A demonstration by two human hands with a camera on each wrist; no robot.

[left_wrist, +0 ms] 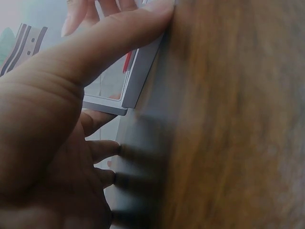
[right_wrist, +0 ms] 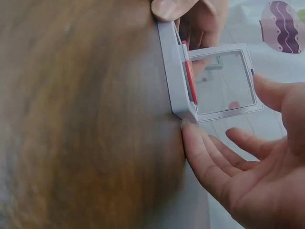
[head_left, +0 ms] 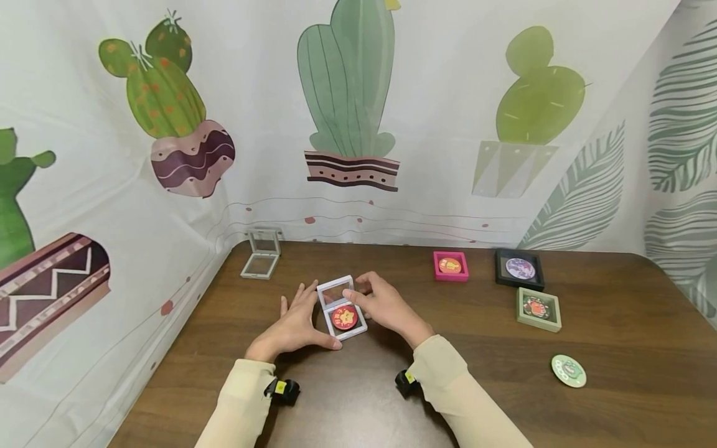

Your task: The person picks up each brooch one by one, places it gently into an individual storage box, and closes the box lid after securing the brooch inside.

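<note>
A small white display frame [head_left: 356, 328] lies open on the table like a book, its clear-windowed lid [right_wrist: 226, 81] tilted up on the far side. Inside the near half is a round red badge [head_left: 344, 317] with a yellow star figure. My left hand [head_left: 299, 326] holds the frame from the left, thumb at the near edge, other fingers spread along the left side and table. On the right, my right hand [head_left: 386, 305] holds the frame with its thumb [right_wrist: 269, 93] against the lid's edge and fingertips at the base's side.
An open clear-windowed frame [head_left: 261, 264] stands at the back left. Toward the right are a pink frame [head_left: 450, 277], a black frame [head_left: 534, 283] and a green frame [head_left: 540, 322], each with a badge. A loose green badge [head_left: 568, 371] lies nearer. Behind hangs a cactus-print cloth [head_left: 437, 124].
</note>
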